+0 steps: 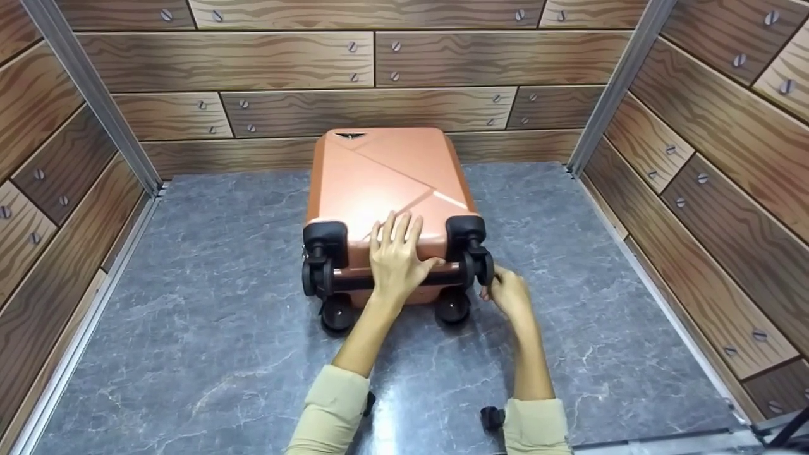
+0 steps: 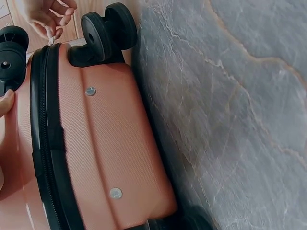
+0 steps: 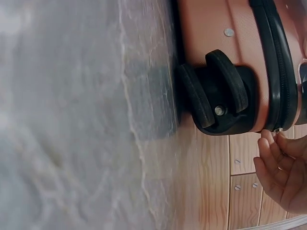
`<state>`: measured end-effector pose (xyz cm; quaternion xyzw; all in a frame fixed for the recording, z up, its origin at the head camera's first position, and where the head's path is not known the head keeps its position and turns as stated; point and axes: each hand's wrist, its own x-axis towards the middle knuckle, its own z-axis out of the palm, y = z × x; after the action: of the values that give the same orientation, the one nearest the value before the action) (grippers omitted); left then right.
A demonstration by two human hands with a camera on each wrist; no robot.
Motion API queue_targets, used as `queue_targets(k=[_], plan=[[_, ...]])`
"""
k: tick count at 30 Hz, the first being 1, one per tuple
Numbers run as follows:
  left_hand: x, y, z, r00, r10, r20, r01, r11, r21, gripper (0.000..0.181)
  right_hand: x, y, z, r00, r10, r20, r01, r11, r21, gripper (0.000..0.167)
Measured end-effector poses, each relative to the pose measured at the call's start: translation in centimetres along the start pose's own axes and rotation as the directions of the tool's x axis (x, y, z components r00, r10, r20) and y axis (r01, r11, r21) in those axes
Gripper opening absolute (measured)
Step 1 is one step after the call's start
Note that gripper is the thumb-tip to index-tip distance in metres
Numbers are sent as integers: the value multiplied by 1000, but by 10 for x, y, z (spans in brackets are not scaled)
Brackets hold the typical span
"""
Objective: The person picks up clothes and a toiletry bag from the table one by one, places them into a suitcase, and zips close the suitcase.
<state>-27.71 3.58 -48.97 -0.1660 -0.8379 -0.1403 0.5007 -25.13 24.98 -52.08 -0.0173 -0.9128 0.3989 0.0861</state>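
A rose-coloured hard-shell suitcase [image 1: 385, 167] lies flat on the floor, its wheeled end toward me. My left hand [image 1: 397, 262] rests on the near edge of the upper shell, fingers straight and spread, thumb out to the right. At the near right corner, beside a black wheel [image 1: 483, 268], is my right hand [image 1: 512, 294]. In the right wrist view its thumb and finger pinch a small metal zipper pull [image 3: 278, 130]. The black zipper band [image 2: 44, 124] runs around the side between the two shells, and its stretch across the wheeled end looks closed.
Grey marble-patterned floor [image 1: 208, 303] surrounds the suitcase. Wood-plank-patterned walls [image 1: 284, 60] stand at the back and both sides, with metal posts [image 1: 95, 95] at the corners. Black caster wheels [image 1: 338, 313] jut from the suitcase's near end.
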Motion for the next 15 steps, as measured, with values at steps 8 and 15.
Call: queue_targets(k=[8, 15], plan=[[2, 0, 0, 1000, -15, -6, 15, 1000, -14, 82, -11, -6, 0, 1000, -14, 16, 15, 999, -32, 20], [1, 2, -2, 1000, -21, 22, 21, 1000, -15, 80, -21, -13, 4, 999, -42, 21, 44, 994, -96, 19]])
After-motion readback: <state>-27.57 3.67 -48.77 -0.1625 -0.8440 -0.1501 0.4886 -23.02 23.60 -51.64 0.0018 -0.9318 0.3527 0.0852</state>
